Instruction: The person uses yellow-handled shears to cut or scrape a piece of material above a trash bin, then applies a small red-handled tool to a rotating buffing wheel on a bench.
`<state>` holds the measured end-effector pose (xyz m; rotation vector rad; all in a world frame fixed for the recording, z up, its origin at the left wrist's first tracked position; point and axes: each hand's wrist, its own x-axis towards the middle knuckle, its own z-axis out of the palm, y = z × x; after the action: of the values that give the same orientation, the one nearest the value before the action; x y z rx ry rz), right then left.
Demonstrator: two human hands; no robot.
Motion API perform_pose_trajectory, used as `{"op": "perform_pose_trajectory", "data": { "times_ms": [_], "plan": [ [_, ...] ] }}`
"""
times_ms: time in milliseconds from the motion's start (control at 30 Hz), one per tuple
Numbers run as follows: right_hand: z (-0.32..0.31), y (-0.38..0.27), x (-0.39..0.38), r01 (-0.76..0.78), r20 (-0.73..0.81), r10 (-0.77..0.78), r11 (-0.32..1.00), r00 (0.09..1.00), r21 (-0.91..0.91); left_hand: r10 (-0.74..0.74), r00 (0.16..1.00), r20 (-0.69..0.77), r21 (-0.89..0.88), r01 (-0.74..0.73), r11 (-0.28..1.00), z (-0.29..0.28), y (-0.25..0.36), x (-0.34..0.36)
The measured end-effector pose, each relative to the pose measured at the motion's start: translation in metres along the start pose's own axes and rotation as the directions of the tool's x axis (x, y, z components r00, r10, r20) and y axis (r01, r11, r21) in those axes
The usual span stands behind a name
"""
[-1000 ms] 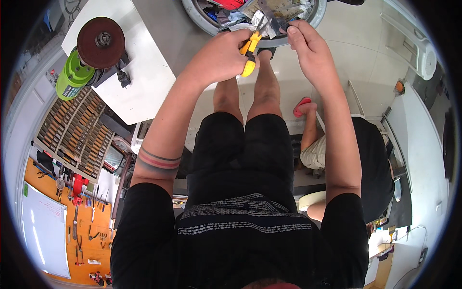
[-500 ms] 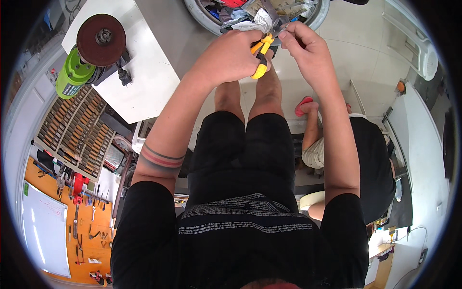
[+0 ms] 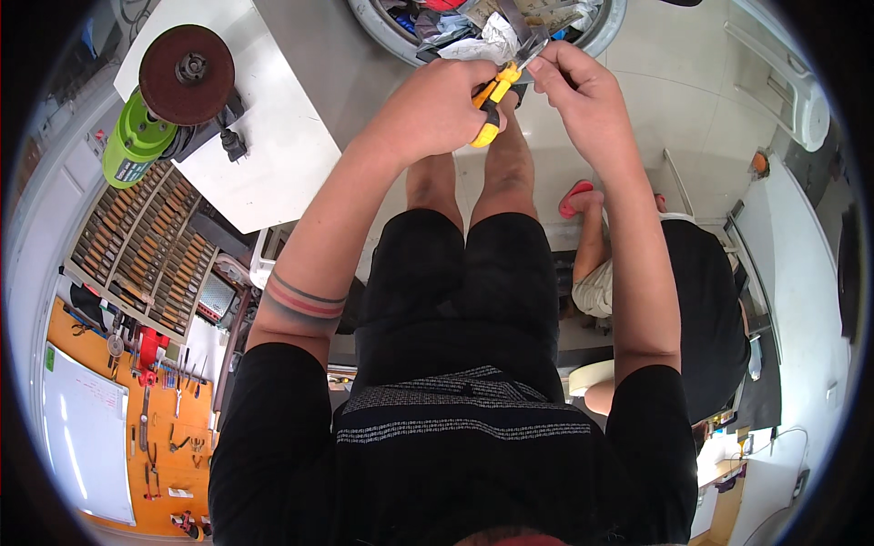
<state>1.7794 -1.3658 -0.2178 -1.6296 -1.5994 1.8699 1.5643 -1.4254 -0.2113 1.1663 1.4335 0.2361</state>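
My left hand [image 3: 432,107] is closed around a pair of yellow-and-black-handled pliers [image 3: 499,98], whose metal jaws point up and to the right. Thumb and fingers of my right hand [image 3: 581,91] are pinched together at the jaw end, on a small, thin, greyish or see-through piece [image 3: 531,50]. Its exact kind I cannot make out, nor whether the jaws bite on it. Both hands are held over the near rim of a round grey bin [image 3: 610,36]. Crumpled wrappers and scraps [image 3: 496,38] fill the bin.
A green power tool with a brown disc [image 3: 187,75] stands on the white tabletop [image 3: 273,173] at left. Beyond my right arm a person in black [image 3: 701,318] sits bent over. A rack of wooden-handled tools [image 3: 146,255] and an orange tool board [image 3: 164,428] are at lower left.
The pliers have turned slightly, their handle end shifting a little left, and the handles look closer together. Both hands stay almost where they were.
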Motion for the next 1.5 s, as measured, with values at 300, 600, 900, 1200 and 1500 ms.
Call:
{"op": "perform_pose_trajectory", "data": {
  "times_ms": [300, 600, 900, 1200, 1500],
  "plan": [
    [-0.002, -0.012, 0.002, 0.007, -0.017, -0.007, 0.999, 1.0, -0.039, -0.032, 0.999, 0.018, -0.038, 0.033, 0.999, -0.005, 0.003, 0.003],
    [0.001, -0.011, 0.004, 0.06, -0.009, -0.06, 0.998, 0.998, -0.036, -0.068, 0.998, 0.015, -0.103, 0.069, 0.992, -0.006, 0.006, -0.001],
    [0.003, -0.01, 0.006, 0.078, -0.078, -0.075, 0.996, 0.994, 0.038, -0.024, 1.0, 0.003, -0.102, 0.024, 0.994, -0.006, 0.005, 0.003],
    [-0.002, -0.011, 0.01, 0.114, -0.12, -0.107, 0.992, 0.987, 0.052, -0.037, 0.999, -0.021, -0.067, 0.035, 0.997, -0.003, 0.005, 0.001],
    [-0.001, -0.01, 0.011, 0.09, -0.129, -0.084, 0.995, 0.988, 0.04, -0.034, 0.999, -0.03, -0.091, 0.031, 0.995, -0.005, 0.004, 0.001]
  ]
}}
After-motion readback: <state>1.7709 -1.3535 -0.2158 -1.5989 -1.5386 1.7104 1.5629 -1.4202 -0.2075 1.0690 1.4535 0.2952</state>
